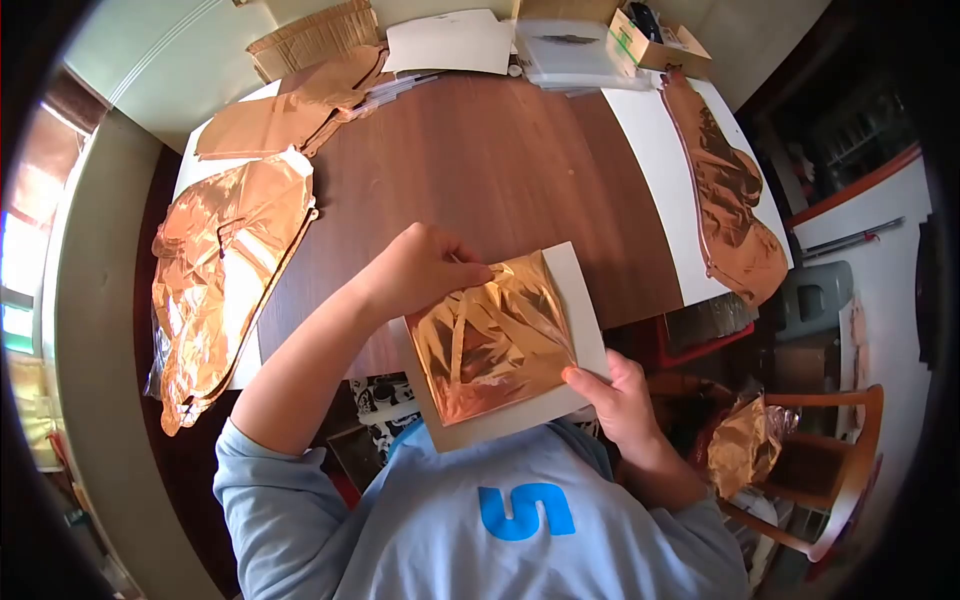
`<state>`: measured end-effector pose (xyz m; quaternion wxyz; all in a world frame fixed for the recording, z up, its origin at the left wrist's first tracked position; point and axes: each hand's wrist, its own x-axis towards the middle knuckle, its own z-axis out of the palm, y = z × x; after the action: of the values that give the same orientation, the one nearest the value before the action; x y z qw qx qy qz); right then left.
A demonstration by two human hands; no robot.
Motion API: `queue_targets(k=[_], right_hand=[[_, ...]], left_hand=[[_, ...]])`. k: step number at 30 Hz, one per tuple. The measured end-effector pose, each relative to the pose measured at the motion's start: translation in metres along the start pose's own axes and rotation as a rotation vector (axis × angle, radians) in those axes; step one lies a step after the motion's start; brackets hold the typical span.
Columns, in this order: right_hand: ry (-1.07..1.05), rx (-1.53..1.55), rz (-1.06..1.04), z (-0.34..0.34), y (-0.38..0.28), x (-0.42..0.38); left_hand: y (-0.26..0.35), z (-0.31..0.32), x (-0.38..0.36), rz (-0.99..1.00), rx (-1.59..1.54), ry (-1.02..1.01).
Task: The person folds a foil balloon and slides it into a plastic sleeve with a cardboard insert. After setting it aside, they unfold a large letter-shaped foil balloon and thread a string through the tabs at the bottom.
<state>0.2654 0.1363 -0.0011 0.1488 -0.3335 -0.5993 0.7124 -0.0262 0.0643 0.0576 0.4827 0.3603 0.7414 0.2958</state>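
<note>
Packet (495, 345): we count one, folded gold foil, resting on one pale card (578, 310), both held over the table's near edge, in front of the blue shirt (400, 530). Two hands: left hand (425, 265) has thumb and fingers closed on the packet's far edge; right hand (615, 395) grips the card's right side, thumb on top, other fingers mostly hidden underneath. Loose foil: we get at least two sheets (260, 190) at left, one long piece (715, 190) at right, one crumpled bit (740, 450) on the one chair (850, 480) we see. One open box (655, 50) at the far right.

Table (480, 150) is brown wood with white strips along both sides. Pale wall (200, 50) behind, bright window (20, 270) at left, dark shelving (850, 130) at right.

Packet lies flat on the card, turned askew: far edge slants up to the right. Looks nearly square to us, so we can't firmly call a long axis.
</note>
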Motion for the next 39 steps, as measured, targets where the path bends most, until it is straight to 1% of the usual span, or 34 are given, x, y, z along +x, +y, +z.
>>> queue_targets(k=[1,4,7,10,13,14,17,18,21,22,25,28,31,32,34,35,36,38,39], right_hand=[[0.006,-0.029,-0.018,-0.002,-0.001,-0.001],[0.013,-0.014,0.110,-0.006,0.002,0.006],[0.050,0.066,0.187,0.003,0.009,0.013],[0.052,0.079,0.176,0.008,0.017,0.019],[0.101,-0.007,0.177,0.017,0.012,0.020],[0.109,-0.011,0.168,0.019,0.011,0.020],[0.134,-0.004,0.143,0.023,0.013,0.021],[0.139,0.008,0.133,0.024,0.016,0.021],[0.145,0.014,0.130,0.025,0.019,0.020],[0.145,0.011,0.131,0.026,0.018,0.020],[0.185,0.005,0.126,0.031,0.013,0.020],[0.096,0.039,0.150,0.023,0.011,0.019],[0.214,-0.833,-0.146,0.002,-0.010,0.017],[0.341,-1.004,-0.153,0.002,-0.030,0.014],[0.417,-1.174,-0.519,0.001,-0.042,0.022],[0.409,-1.230,-0.697,0.010,-0.055,0.030],[0.253,-1.195,-0.766,0.022,-0.057,0.040],[0.004,-1.189,-0.839,0.051,-0.050,0.064],[-0.042,-1.216,-0.830,0.063,-0.038,0.075]], left_hand=[[0.007,-0.003,-0.002,-0.059,0.004,-0.033],[0.009,-0.005,0.010,-0.100,0.122,-0.074],[-0.003,-0.006,0.024,-0.127,0.175,-0.093],[-0.003,0.007,0.025,0.005,0.835,0.187],[-0.007,0.020,0.016,0.068,0.953,0.447],[-0.003,0.022,0.013,0.052,0.984,0.444],[-0.031,0.033,0.004,0.588,1.148,0.599],[-0.040,0.037,0.002,0.678,1.135,0.551],[-0.053,0.052,-0.002,0.831,0.916,0.548],[-0.056,0.052,-0.004,0.738,0.883,0.477],[-0.057,0.049,-0.017,0.685,0.891,0.417],[-0.069,0.048,-0.020,0.678,0.909,0.360],[-0.078,0.045,-0.021,0.700,0.883,0.344],[-0.078,0.044,-0.020,0.699,0.892,0.346],[-0.079,0.044,-0.019,0.703,0.908,0.343],[-0.079,0.045,-0.018,0.700,0.902,0.341],[-0.079,0.045,-0.019,0.698,0.897,0.339],[-0.080,0.046,-0.019,0.702,0.887,0.344],[-0.083,0.046,-0.018,0.710,0.881,0.350]])
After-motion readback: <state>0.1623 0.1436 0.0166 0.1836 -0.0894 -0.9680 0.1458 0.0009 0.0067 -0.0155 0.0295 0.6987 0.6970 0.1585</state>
